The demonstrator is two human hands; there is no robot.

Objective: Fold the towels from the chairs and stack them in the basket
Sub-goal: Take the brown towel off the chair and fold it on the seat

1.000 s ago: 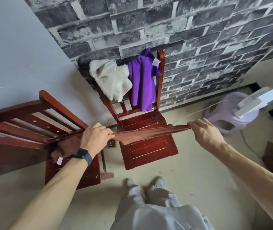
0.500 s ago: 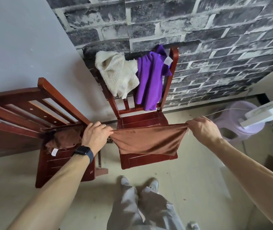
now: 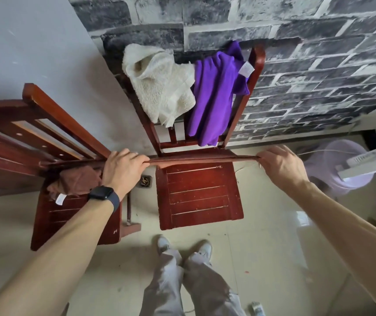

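Both ends pinched: left hand (image 3: 123, 172) and right hand (image 3: 280, 166) stretching a brown towel (image 3: 205, 159) flat above the middle chair (image 3: 199, 197). Still early: cream towel (image 3: 159, 85), purple towel (image 3: 216, 94), crumpled brown one (image 3: 75, 182) all unfolded. Lilac basket (image 3: 335, 165) looks empty.

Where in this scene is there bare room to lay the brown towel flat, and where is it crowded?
The seat of the middle chair is bare, directly under the brown towel stretched between the left hand and right hand. Its backrest is crowded with the cream towel and purple towel. The left chair's seat holds a second brown towel.
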